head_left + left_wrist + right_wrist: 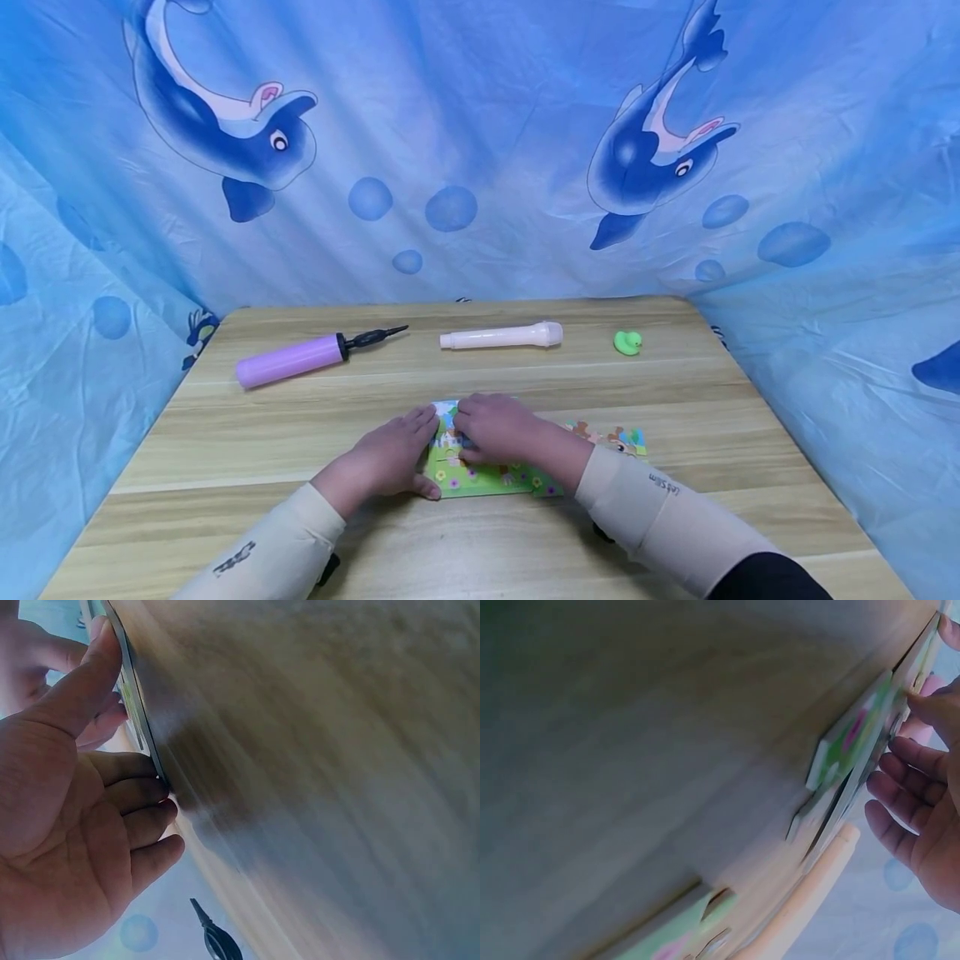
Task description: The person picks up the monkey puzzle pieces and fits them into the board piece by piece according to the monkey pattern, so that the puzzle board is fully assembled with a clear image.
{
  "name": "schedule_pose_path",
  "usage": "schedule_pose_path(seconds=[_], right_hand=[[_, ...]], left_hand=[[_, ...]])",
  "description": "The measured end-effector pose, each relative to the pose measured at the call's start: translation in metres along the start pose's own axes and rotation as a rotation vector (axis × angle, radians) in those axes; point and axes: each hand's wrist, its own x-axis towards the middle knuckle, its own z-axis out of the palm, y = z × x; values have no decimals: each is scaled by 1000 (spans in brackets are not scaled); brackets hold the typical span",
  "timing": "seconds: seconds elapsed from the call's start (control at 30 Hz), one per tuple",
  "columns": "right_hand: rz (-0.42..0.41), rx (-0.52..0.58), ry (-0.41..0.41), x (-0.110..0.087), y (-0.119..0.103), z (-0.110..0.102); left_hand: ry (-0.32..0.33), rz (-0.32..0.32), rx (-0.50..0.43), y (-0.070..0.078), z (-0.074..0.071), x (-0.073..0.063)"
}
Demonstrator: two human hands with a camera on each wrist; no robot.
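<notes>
A jigsaw puzzle (487, 483) with a green, flowered lower part lies flat near the table's front. My left hand (393, 454) rests along its left edge, fingers extended and the thumb at the near corner; the left wrist view shows the thumb (101, 664) against the puzzle's side. Over the puzzle's middle is my right hand (498, 429), its fingertips and thumb touching the picture and covering part of it. More joined puzzle pieces (637, 442) lie to the right, partly behind the right forearm. A raised green piece (847, 742) shows near the right thumb in the right wrist view.
Along the back of the wooden table (300, 442) lie a purple hand pump (292, 362) with a black nozzle, a pale pink toy microphone (501, 336) and a small green rubber duck (627, 342). A blue dolphin-print curtain (480, 125) hangs behind and at both sides.
</notes>
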Motion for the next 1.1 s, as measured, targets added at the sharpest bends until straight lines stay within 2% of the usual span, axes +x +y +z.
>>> schedule_pose_path(seconds=[0.3, 0.6, 1.1], right_hand=[[10, 76, -7, -8, 2, 0], [-124, 43, 17, -19, 6, 0], [-82, 72, -26, -19, 2, -5]], left_hand=[[-1, -3, -5, 0, 1, 1], [-8, -25, -9, 0, 0, 1], [11, -7, -4, -1, 2, 2]])
